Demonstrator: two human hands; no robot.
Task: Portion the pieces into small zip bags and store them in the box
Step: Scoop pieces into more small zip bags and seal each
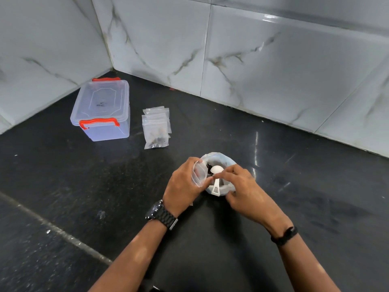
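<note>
Head cam here, looking down at a glossy black stone counter in a corner of white marble-look wall tiles. My left hand has its fingers curled round a small clear zip bag, thin crinkly plastic. My right hand pinches that bag's edge with thumb and forefinger, right over a bigger milky plastic bag with its rim rolled open. Inside sit dark pieces and a white plastic scoop, round bowl and flat slotted handle. Farther back on the left there's a stack of zip bags, the front one with some dark bits at the bottom. Just left of those, the clear box stands with its lid on, red clip handles at both ends. Black watch on my left wrist, black band on my right.
</note>
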